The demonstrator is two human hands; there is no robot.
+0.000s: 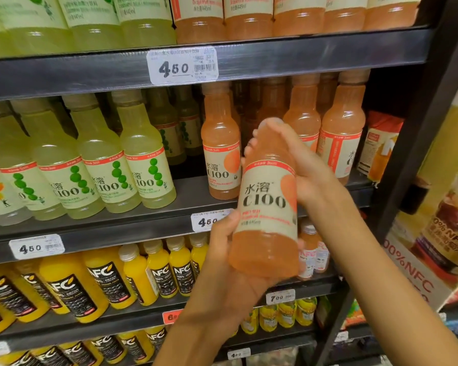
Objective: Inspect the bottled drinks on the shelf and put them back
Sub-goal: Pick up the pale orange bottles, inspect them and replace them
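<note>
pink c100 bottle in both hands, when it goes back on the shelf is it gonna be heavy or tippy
The pink C100 bottle looks full to the neck, so probably fairly heavy for its size. It is tall and slim, so a nudge could tip it into its neighbours. The left hand under its base and the right hand near the cap suggest smooth, possibly slippery plastic.

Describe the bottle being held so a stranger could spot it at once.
Find the dark shelf rack, then the middle row of pink drinks. In front of it, the held bottle sits between the left hand and right hand. Unlike its neighbours, it is off the shelf and tilted.
</note>
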